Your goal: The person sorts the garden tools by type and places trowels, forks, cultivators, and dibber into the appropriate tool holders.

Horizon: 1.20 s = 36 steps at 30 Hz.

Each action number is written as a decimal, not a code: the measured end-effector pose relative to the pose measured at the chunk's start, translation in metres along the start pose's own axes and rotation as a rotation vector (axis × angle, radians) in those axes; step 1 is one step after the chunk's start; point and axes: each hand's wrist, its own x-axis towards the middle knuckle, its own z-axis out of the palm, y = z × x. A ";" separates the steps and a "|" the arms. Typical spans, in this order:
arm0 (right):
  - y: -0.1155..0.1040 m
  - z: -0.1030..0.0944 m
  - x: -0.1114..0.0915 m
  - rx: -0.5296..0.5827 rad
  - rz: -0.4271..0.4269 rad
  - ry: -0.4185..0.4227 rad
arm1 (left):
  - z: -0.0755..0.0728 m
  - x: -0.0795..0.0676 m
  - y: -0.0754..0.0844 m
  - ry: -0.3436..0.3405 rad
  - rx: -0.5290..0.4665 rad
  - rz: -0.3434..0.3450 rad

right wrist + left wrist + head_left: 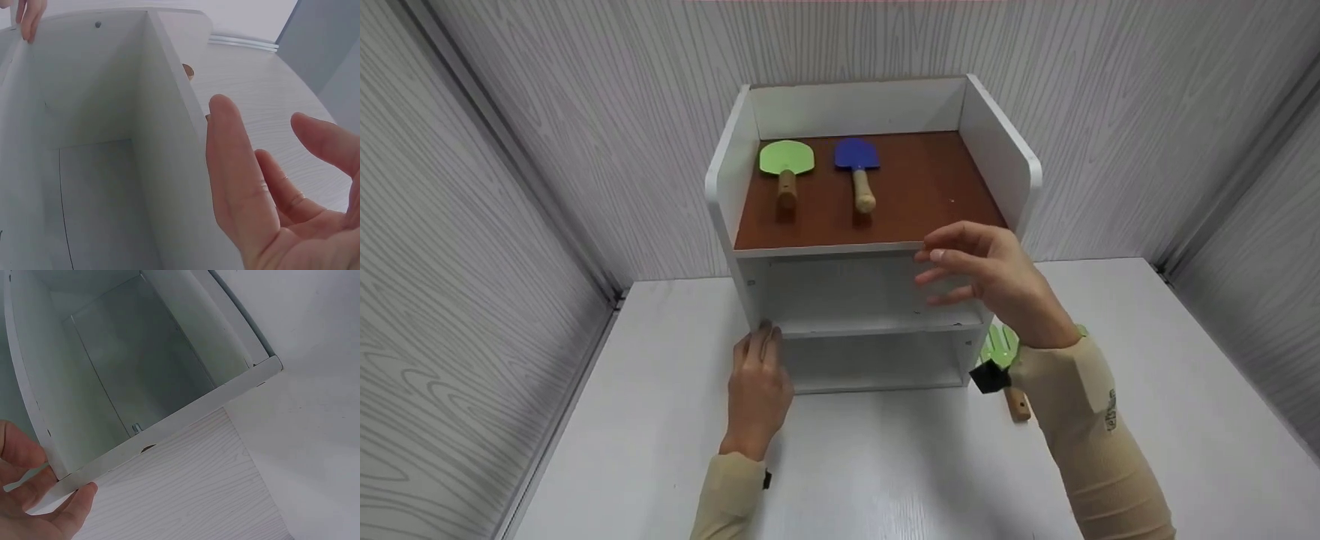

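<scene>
A small white shelf unit [877,330] with a brown top board stands on the table. My left hand [760,382] grips the front edge of its left side panel. In the left wrist view, fingers lie on both sides of that panel's edge [214,402]. My right hand [990,274] hovers before the upper compartment at the right, fingers loosely bent and apart, nothing held. On the top board lie a green shovel-like tool [787,157] with a brown handle and a blue one [856,153] with a light wooden handle.
A green slotted tool [1000,346] with a brown handle [1017,405] lies on the white table [675,420] right of the shelf, partly hidden by my right wrist. Low white walls edge the top board on three sides. Wood-grained panels [585,112] surround the table.
</scene>
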 end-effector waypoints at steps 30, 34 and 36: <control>0.054 -0.038 -0.035 0.052 0.114 -0.029 | 0.000 0.001 0.000 0.000 0.009 -0.002; 0.060 -0.044 -0.039 0.048 0.123 -0.013 | 0.000 0.001 0.000 0.005 0.003 0.001; 0.063 -0.048 -0.041 0.048 0.135 -0.006 | 0.000 0.001 0.000 0.005 0.003 0.002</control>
